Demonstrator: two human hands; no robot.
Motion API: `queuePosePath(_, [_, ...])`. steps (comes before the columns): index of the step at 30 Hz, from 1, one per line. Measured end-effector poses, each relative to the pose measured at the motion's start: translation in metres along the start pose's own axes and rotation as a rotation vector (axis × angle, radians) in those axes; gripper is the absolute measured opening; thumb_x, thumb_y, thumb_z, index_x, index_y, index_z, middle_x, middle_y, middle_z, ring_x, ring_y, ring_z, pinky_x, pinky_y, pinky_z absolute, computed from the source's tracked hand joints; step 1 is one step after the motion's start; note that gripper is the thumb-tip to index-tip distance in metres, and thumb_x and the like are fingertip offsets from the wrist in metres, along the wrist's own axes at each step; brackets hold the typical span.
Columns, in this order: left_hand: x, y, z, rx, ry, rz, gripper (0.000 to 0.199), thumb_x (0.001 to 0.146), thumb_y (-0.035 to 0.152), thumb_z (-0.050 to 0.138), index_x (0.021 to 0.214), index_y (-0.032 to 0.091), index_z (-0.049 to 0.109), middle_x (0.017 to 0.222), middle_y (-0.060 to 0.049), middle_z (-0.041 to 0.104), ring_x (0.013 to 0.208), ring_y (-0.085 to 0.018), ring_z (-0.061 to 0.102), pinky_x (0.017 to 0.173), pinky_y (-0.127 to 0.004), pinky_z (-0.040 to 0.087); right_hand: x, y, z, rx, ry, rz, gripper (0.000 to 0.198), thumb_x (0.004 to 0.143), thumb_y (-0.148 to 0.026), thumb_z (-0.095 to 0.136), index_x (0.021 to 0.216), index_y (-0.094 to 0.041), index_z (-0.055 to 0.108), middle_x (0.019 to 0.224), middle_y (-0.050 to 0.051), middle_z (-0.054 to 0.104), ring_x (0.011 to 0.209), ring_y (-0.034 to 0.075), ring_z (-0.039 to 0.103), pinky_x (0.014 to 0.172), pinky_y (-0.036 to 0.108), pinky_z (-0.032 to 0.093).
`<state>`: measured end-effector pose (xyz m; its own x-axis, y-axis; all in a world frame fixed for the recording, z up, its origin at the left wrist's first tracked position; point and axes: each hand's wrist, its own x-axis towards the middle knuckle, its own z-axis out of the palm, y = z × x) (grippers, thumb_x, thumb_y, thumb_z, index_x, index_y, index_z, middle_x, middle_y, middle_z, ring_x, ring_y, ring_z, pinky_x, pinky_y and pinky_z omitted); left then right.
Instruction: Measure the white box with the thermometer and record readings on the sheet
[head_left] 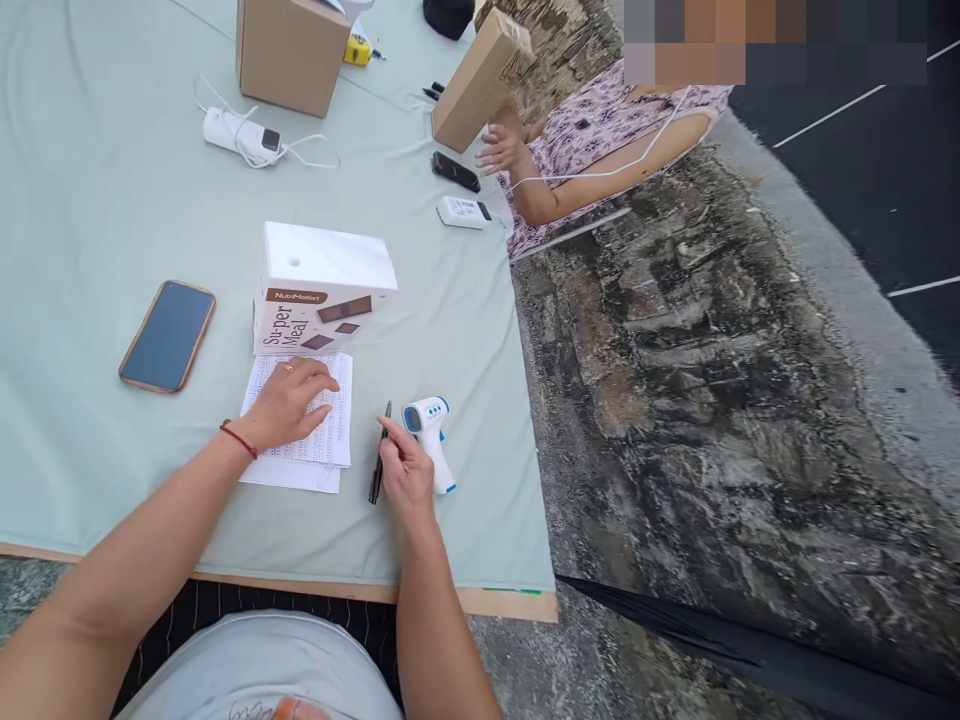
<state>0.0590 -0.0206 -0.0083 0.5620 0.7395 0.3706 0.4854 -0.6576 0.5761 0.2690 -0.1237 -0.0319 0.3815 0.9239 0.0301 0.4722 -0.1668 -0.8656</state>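
Note:
My left hand lies over printed paper sheets, palm down, thumb apart from the fingers. A red cord bracelet circles that wrist. Just beyond the sheets stands a white and brown NutriMotion box. With curled fingers, my right hand grips a black pen at the table's surface; the inner side of the grip is partly hidden. Immediately right of this hand lies a white and blue infrared thermometer, its screen toward me.
A smartphone lies at left. Farther back are a white device with a cable, a cardboard box, a black device and a white device. A person at the right edge holds a long carton.

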Motion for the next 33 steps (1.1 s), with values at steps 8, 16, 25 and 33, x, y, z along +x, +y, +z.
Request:
queuePosePath(8, [-0.004,0.007,0.008,0.175,-0.298,0.064,0.038,0.077,0.038,0.074,0.108,0.017,0.067,0.128,-0.015,0.058,0.122,-0.035,0.051,0.104,-0.052,0.04,-0.007,0.005,0.022,0.528,0.117,-0.079,0.034,0.076,-0.037,0.071,0.107,-0.028,0.059,0.078,-0.003,0.053,0.071,0.014,0.054,0.071,0.032,0.05])
queuePosePath(16, [-0.003,0.009,0.008,0.195,-0.346,0.024,0.043,0.075,0.038,0.075,0.111,0.017,0.066,0.131,-0.015,0.055,0.125,-0.036,0.048,0.106,-0.051,0.038,-0.016,0.001,0.022,0.505,0.012,0.024,0.035,0.083,-0.045,0.059,0.108,-0.02,0.066,0.087,0.004,0.066,0.073,0.017,0.06,0.07,0.035,0.05])
queuePosePath(25, [-0.002,0.011,0.006,0.202,-0.367,0.005,0.046,0.074,0.04,0.078,0.112,0.017,0.066,0.132,-0.015,0.055,0.125,-0.036,0.048,0.106,-0.051,0.038,-0.023,-0.01,0.029,0.245,0.067,0.05,0.01,0.069,-0.031,0.061,0.067,-0.021,0.06,0.058,-0.004,0.056,0.053,0.012,0.047,0.052,0.027,0.04])
queuePosePath(33, [-0.003,0.01,0.007,0.202,-0.366,0.016,0.044,0.075,0.039,0.077,0.111,0.017,0.066,0.133,-0.015,0.054,0.126,-0.036,0.048,0.105,-0.05,0.037,-0.023,-0.015,0.029,0.18,0.002,-0.004,0.015,0.073,-0.033,0.057,0.063,-0.022,0.056,0.055,-0.005,0.053,0.054,0.013,0.045,0.053,0.027,0.039])
